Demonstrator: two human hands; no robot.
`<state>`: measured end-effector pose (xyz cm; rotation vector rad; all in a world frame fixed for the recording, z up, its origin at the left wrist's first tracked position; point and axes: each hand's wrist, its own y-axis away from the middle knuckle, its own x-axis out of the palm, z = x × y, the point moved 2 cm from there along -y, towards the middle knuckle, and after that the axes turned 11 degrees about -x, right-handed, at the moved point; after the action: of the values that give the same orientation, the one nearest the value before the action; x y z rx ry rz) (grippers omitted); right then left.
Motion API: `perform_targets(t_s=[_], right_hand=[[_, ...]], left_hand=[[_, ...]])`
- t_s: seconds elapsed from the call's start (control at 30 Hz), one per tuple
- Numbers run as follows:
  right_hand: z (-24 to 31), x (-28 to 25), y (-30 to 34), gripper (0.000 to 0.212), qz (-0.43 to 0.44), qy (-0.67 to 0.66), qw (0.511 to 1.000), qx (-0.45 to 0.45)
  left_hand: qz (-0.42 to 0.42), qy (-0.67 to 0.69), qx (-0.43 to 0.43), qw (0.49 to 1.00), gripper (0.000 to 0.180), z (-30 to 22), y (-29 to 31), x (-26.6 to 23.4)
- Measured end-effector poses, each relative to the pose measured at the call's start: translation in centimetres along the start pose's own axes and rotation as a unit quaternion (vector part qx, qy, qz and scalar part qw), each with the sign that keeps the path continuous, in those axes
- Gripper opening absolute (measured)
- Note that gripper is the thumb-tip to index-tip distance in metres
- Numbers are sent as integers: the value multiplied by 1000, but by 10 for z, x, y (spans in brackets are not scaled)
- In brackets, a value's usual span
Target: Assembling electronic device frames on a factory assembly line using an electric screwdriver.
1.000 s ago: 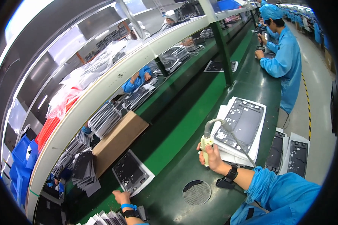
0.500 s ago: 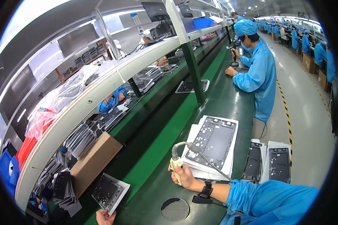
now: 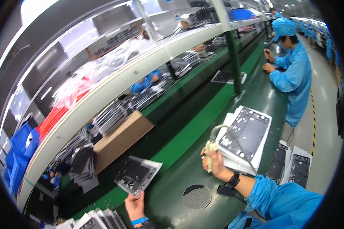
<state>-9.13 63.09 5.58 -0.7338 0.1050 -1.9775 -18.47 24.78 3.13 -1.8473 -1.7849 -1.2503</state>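
The left hand [image 3: 135, 205] is cut off at the wrist by the lower edge, its fingertips hidden behind the dark panel [image 3: 137, 174] it pinches. The pale tool [image 3: 210, 149] is partly covered by the right hand [image 3: 215, 165], so its grip shape cannot be told. Below the left hand, the stack of panels [image 3: 91, 221] runs out of the picture. Panel details are blurred.

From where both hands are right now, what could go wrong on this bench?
1. The left hand pinches the dark panel in its clear sleeve by one corner only, above the green bench; it could slip or flex.
2. The right hand holds a pale tool whose grey hose loops beside the stack of panels; the hose might snag or drag the top one.
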Motion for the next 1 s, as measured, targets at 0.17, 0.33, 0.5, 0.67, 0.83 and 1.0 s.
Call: perform_targets(t_s=[0.17, 0.33, 0.5, 0.67, 0.83, 1.0], right_hand=[[-4, 4, 0, 61, 1, -22, 1000, -14], [12, 3, 6, 65, 1, -2, 1000, -22], [-7, 7, 8, 65, 12, -13, 1000, -21], [-3, 9, 3, 64, 17, -4, 1000, -18], [-6, 13, 2, 66, 26, 10, 999, -29], [-5, 12, 5, 73, 26, 47, 998, -31]], left_hand=[[27, 10, -13, 999, 64, 27, 75, 9], [-46, -64, -43, 996, 61, 46, 207, 13], [-141, -80, -64, 985, 71, 73, 298, -20], [-207, -41, -139, 967, 72, 109, 351, -41], [-216, -57, -207, 952, 66, 139, 366, -39], [-153, -122, -332, 923, 55, 148, 382, -76]])
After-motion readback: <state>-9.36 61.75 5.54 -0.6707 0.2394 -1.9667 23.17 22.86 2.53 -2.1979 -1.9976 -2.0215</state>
